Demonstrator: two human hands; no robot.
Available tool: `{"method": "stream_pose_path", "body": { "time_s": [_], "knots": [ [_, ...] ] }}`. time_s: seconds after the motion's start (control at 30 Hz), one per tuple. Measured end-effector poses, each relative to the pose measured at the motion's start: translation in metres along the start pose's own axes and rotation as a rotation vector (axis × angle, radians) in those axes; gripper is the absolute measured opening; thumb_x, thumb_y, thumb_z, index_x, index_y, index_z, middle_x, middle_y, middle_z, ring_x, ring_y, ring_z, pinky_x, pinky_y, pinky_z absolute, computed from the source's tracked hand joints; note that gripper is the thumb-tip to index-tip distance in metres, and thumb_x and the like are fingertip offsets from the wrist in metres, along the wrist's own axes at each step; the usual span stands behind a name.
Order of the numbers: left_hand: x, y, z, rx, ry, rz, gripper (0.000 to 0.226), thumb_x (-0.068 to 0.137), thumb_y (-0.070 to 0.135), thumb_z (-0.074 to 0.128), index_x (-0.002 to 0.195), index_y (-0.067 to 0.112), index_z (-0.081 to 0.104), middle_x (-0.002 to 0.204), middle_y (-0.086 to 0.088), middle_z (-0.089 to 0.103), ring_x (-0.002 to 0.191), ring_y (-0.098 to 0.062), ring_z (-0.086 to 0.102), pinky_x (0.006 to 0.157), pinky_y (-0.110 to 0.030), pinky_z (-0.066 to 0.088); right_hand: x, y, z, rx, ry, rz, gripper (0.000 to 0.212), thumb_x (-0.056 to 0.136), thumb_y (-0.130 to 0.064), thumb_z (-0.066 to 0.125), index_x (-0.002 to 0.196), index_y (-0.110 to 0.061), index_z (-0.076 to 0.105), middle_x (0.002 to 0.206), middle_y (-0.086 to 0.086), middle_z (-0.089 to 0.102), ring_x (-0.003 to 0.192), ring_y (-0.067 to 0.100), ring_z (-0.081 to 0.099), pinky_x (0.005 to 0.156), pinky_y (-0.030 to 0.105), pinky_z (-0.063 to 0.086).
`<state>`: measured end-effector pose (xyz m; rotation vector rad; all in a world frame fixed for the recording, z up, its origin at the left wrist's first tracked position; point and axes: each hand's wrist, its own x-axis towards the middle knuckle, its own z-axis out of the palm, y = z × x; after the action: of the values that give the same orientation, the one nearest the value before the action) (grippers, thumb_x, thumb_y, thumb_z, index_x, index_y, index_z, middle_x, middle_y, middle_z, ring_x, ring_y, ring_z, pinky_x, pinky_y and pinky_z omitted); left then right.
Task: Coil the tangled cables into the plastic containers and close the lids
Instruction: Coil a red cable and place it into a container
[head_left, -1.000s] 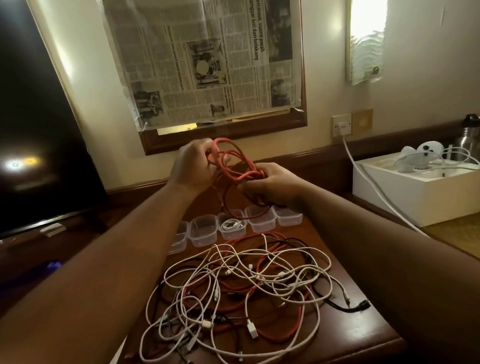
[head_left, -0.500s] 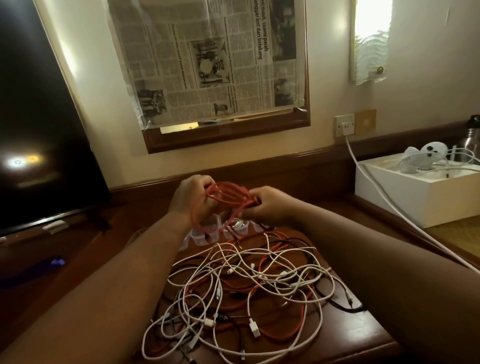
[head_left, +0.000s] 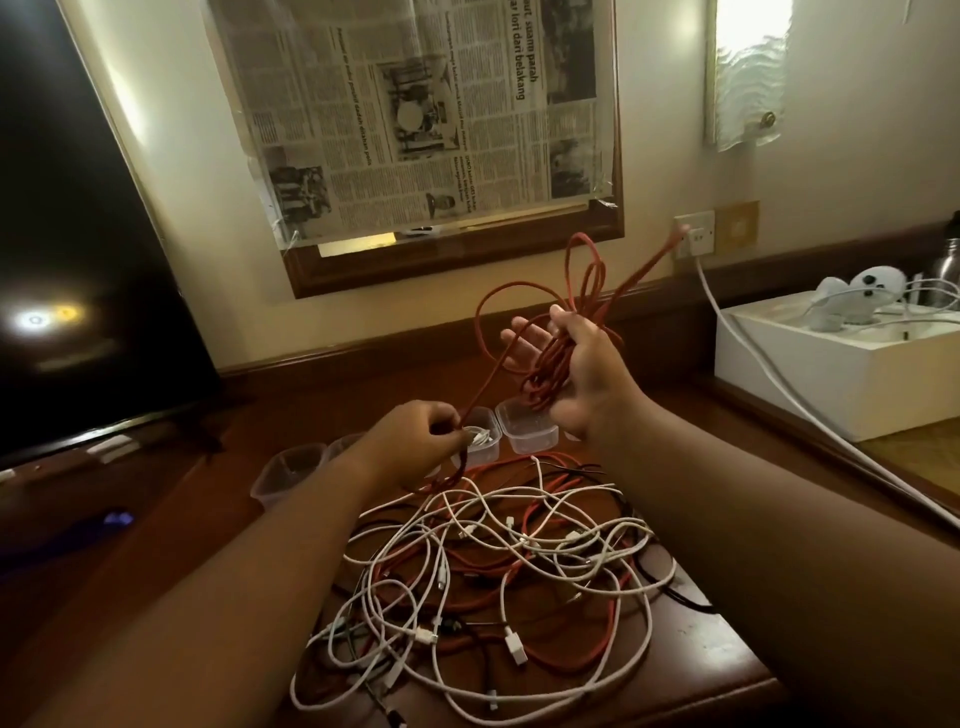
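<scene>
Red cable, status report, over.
Right hand grips red cable bundle, raised. Left hand pinches its trailing strand. Tangled cables below; containers lidless.

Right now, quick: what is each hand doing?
Left hand: pinches a strand of the red braided cable.
Right hand: grips the same cable's bundled loops, raised above the table.

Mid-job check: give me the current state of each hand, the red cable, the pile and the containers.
Right hand: raised, grips the red cable's bundled loops.
Left hand: pinches a strand of that cable.
Red cable: loosely looped, uncoiled.
Cable pile: tangled on the table.
Containers: lidless; one holds a white cable.
</scene>
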<state>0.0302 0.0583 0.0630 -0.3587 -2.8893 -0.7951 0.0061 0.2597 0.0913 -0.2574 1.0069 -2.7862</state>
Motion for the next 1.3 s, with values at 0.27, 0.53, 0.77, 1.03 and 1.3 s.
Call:
{"method": "stream_pose_path", "body": {
  "time_s": [0.27, 0.53, 0.77, 1.03, 1.3],
  "knots": [
    [-0.01, -0.017, 0.001, -0.368, -0.046, -0.143, 0.018, 0.096, 0.032, 0.059, 0.097, 0.02, 0.073, 0.093, -0.014, 0.068, 0.078, -0.024, 0.059, 0.07, -0.033, 0.048, 0.004, -0.008, -0.007, -0.215, -0.023, -0.076, 0.015, 0.097, -0.019, 0.049, 0.082, -0.017, 0.048, 0.061, -0.001, 0.042, 0.048, 0.011, 0.037, 0.055, 0.028, 0.04],
    [0.013, -0.033, -0.017, -1.382, 0.467, -0.396, 0.027, 0.104, 0.024, 0.045, 0.079, 0.014, 0.05, 0.051, 0.005, 0.036, 0.035, -0.006, 0.027, 0.033, -0.017, 0.021, 0.009, 0.0, -0.016, -1.483, -0.239, 0.163, 0.014, 0.093, -0.018, 0.059, 0.104, -0.01, 0.061, 0.094, 0.008, 0.068, 0.072, 0.014, 0.056, 0.061, 0.022, 0.044],
    [0.017, -0.037, -0.025, -1.38, 0.58, -0.453, 0.028, 0.105, 0.024, 0.043, 0.079, 0.015, 0.051, 0.06, 0.003, 0.042, 0.035, -0.005, 0.03, 0.032, -0.018, 0.022, 0.003, -0.011, -0.033, -1.187, -0.647, 0.74, 0.021, 0.085, -0.026, 0.058, 0.099, -0.01, 0.056, 0.094, 0.009, 0.073, 0.058, 0.012, 0.056, 0.054, 0.021, 0.045],
    [0.02, -0.035, -0.011, -1.201, 0.685, -0.598, 0.028, 0.105, 0.025, 0.044, 0.082, 0.015, 0.056, 0.066, 0.003, 0.043, 0.055, -0.009, 0.039, 0.05, -0.022, 0.038, -0.002, -0.011, -0.02, -1.034, -0.789, 0.533, 0.021, 0.077, -0.014, 0.059, 0.058, -0.023, 0.061, 0.055, -0.005, 0.051, 0.049, 0.01, 0.047, 0.053, 0.021, 0.042],
    [0.009, -0.055, 0.005, -1.396, 0.444, -0.802, 0.021, 0.102, 0.033, 0.049, 0.095, 0.016, 0.059, 0.111, -0.011, 0.058, 0.092, -0.026, 0.057, 0.082, -0.051, 0.051, -0.004, -0.004, -0.028, -0.824, -0.27, 0.151, 0.021, 0.097, -0.017, 0.055, 0.077, -0.017, 0.047, 0.052, -0.005, 0.042, 0.04, 0.009, 0.038, 0.041, 0.022, 0.035]
  ]
}}
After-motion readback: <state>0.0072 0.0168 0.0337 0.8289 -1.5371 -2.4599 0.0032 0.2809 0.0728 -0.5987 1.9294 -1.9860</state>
